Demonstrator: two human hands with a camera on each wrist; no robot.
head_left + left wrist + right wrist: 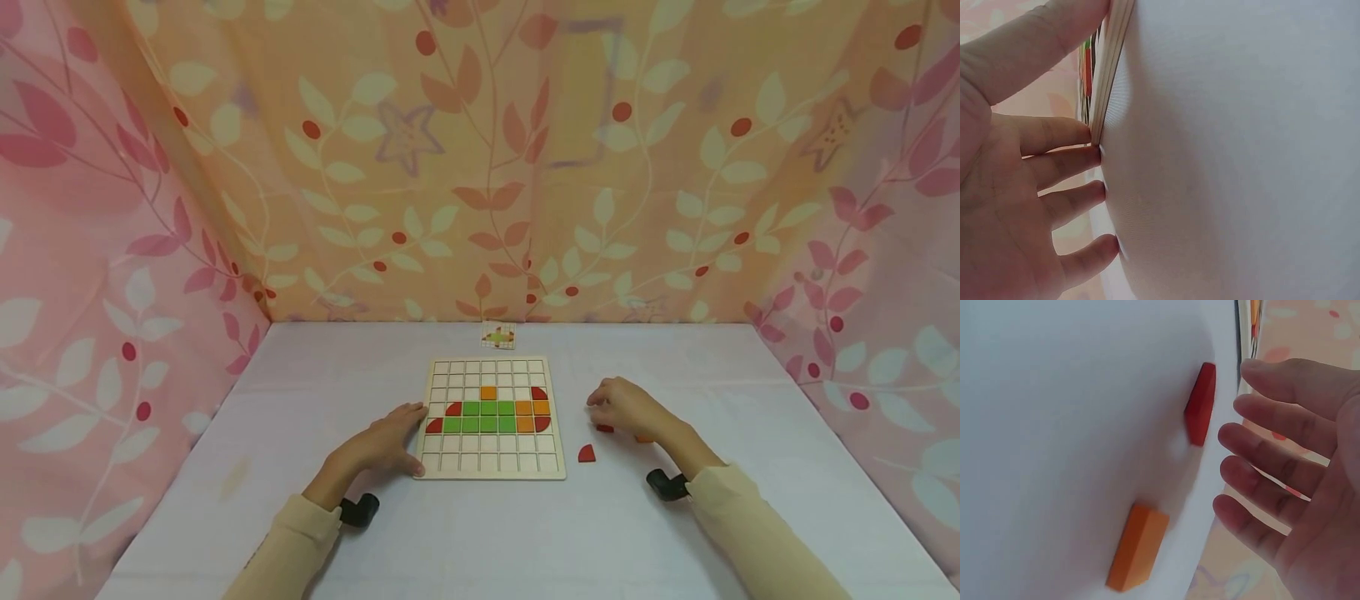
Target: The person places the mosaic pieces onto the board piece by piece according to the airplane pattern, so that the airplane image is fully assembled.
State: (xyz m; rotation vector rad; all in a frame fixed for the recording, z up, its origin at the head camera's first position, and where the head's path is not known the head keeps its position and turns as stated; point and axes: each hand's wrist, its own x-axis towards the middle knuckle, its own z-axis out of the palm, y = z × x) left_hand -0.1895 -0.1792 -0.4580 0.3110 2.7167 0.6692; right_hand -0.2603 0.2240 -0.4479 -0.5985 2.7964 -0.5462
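My left hand (386, 439) rests at the left edge of a pale wooden grid board (486, 463), fingers spread. In the left wrist view, the thumb and index fingertip touch the board's side. Green squares (489, 423), orange squares (524, 423) and red quarter-round pieces (434, 426) sit in the grid's cells. To the right of the board, my right hand (628, 407) hovers over the table with loosely bent fingers, holding nothing. Under and near it lie a red piece (605, 429) and a partly hidden orange piece (644, 439). Another red quarter-round piece (587, 453) lies nearer me.
A small pattern card (498, 335) with a coloured grid picture lies behind the board. White cloth covers the table (480, 542). Floral curtains (480, 167) enclose the back and both sides. Each wrist carries a black device (360, 510).
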